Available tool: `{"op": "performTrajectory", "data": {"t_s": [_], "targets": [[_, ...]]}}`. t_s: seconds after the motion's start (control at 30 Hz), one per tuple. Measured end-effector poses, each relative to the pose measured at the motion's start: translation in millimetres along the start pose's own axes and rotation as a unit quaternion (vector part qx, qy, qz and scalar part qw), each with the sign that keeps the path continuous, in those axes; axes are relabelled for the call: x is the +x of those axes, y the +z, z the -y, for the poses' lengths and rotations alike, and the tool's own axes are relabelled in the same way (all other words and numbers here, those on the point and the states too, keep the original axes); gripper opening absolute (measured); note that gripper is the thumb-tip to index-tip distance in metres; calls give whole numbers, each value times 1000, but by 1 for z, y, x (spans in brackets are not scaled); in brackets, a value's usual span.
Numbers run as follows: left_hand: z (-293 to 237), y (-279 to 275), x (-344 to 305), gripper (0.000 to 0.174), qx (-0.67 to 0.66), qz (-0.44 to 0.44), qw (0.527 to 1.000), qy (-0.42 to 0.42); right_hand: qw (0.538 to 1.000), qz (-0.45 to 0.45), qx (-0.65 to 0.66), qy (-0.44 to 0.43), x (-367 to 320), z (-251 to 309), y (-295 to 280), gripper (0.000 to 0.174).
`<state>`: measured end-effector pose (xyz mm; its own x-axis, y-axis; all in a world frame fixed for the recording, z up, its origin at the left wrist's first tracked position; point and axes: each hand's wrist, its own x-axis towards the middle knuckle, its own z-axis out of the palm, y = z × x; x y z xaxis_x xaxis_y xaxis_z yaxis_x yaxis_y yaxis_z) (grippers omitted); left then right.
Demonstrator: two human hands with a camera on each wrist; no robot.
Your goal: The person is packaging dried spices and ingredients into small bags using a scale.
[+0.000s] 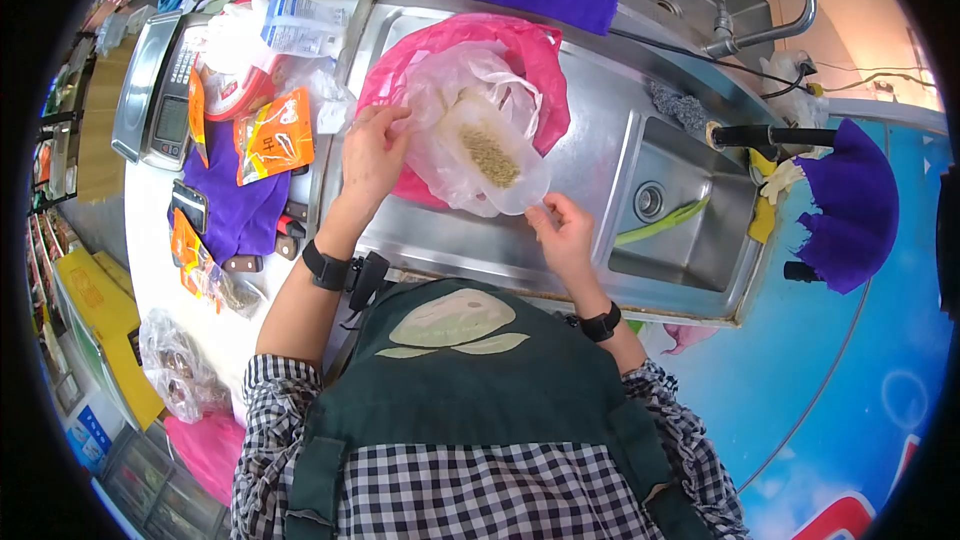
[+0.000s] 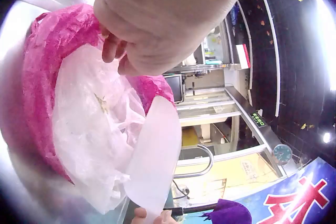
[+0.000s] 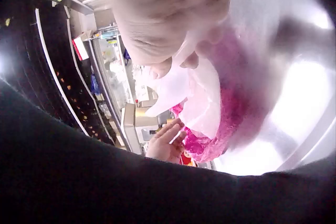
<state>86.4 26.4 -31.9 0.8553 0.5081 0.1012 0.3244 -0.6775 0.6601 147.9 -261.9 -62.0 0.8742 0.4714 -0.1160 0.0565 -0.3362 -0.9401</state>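
Extending beyond the right grip point(image 1: 565, 233), translucent container point(image 1: 529, 183)

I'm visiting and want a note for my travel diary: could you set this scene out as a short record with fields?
Right hand: grips one end of a translucent scoop
Left hand: pinches the edge of a whitish plastic bag
On the scoop: greenish-brown bits, too small to identify
Around the whitish bag: a pink bag
Surface: steel counter
In the sink basin: a long green stalk
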Motion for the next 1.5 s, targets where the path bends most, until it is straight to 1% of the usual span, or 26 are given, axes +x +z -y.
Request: {"op": "performTrajectory", "data": {"t_s": [0.03, 0.17, 0.23, 0.27, 0.33, 0.4, 0.47, 0.53, 0.57, 0.63, 0.67, 0.73, 0.77, 0.83, 0.87, 0.93, 1.07, 1.17, 1.23, 1.27, 1.3, 1.37, 1.43, 1.5], "targets": [[3, 0, -1, 26, 2, 0, 1000, -3, 1000, 6, 14, -16, -4, -4, 2, 16], [1, -4, -4, 25, 1, 4, 1000, -8, 998, 5, 59, 1, -3, 12, -1, 15], [-1, -4, -6, 24, -1, 8, 1000, -17, 999, -11, 40, -10, -4, 14, -3, 21], [-2, -4, -8, 24, -5, 6, 1000, -21, 999, -12, 39, -7, -6, 11, -3, 21], [-4, -2, -4, 23, -12, -1, 1000, -21, 999, -3, -48, 22, -1, 1, -1, 21], [-3, -1, -7, 23, -5, -3, 1000, -2, 999, 1, -42, 31, 1, 10, -4, 21], [-2, -3, -11, 24, 0, 7, 1000, -16, 998, 1, -33, 50, -7, 20, -4, 22], [-2, -3, -6, 25, 2, 7, 1000, -23, 1000, -14, 25, -8, -5, 27, -6, 21], [-2, -3, -7, 25, -1, 5, 1000, -22, 1000, -15, 24, -7, -4, 19, -4, 21], [-3, -2, -9, 25, -5, 5, 1000, -18, 999, -23, -21, -23, -3, -2, 3, 21], [-3, -1, -8, 24, -12, -1, 1000, -14, 999, -24, -22, -28, 0, 1, 3, 21], [-2, -2, -11, 23, -15, -5, 1000, -18, 1000, -6, 14, 13, -7, 9, 3, 21], [-2, -5, -12, 23, -14, 1, 1000, -22, 1000, -5, 16, 18, -13, 10, 3, 21], [-3, -8, -6, 23, -14, -1, 1000, -19, 999, -14, 44, -16, -10, 12, 1, 21], [-4, -8, -9, 23, -16, 3, 1000, -25, 999, -15, 42, -14, -11, 10, 1, 21], [-5, -7, -10, 23, -19, 5, 999, -28, 1000, -11, -10, 12, -7, 1, 5, 21], [-5, -9, -13, 23, -6, 6, 1000, -27, 999, -31, 7, 27, -14, 2, 5, 20], [-6, -7, -10, 22, -4, -2, 1000, -20, 999, -20, 30, 13, -8, 10, 1, 21], [-6, -3, -12, 22, -5, -3, 1000, -24, 996, -26, -86, -15, -4, 11, 3, 21], [-6, -2, -10, 21, -14, -15, 1000, -18, 996, -25, -85, -20, 0, 12, 2, 21], [-6, -2, -10, 21, -24, -21, 999, -13, 997, -29, -70, -7, -3, 12, 1, 21], [-10, -6, -13, 21, -20, -16, 999, -26, 998, -27, -51, 13, -11, 13, 1, 21], [-19, -6, -6, 22, -19, -17, 999, -30, 997, -24, -59, -40, -7, 19, -3, 21], [-25, -5, -5, 25, -76, -17, 996, -48, 997, -26, -58, -44, -7, 16, -4, 21]]}}
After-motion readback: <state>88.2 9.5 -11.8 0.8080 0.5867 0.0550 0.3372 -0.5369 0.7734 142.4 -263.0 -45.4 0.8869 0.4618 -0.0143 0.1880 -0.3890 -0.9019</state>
